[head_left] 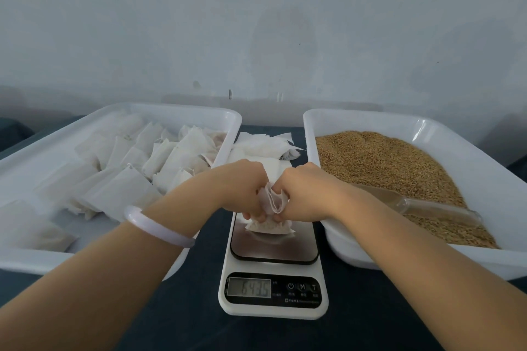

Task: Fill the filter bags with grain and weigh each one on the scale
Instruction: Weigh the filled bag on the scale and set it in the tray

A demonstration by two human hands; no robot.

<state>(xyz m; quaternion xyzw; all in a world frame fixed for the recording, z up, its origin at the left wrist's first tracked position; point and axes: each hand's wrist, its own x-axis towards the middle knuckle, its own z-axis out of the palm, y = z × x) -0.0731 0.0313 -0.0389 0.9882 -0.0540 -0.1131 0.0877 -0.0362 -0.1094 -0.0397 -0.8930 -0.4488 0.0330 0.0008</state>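
Filter bag [269, 226], white and partly full, sat with its bottom on the steel plate [273, 248] of the scale [273, 308], and its open top stood up between the two hands. The left hand [242, 188] pinched the top edge from 9 o'clock and the right hand [305, 194] pinched it from 3 o'clock. The fingers of both were curled tight around the paper, and the knuckles almost met above it. So the full part of the filter bag lay just under the grip, and only the crumpled mouth was between the fingers.

At 6 o'clock from the bag was the display [249, 288] of the scale, with lit digits that were too blurred to read surely. At 12 o'clock, behind the hands, a loose pile of empty bags [265, 142] lay on the dark table cloth [199, 308]. At 9 to 10 o'clock stood the left tray [28, 168], white, with many filled bags [176, 157] inside. At 3 o'clock stood the right tray [370, 118], with the brown grain [385, 168] in it, and a clear scoop [413, 205] lay on the grain, near the right wrist. A pale bracelet [159, 225] was on the left wrist.
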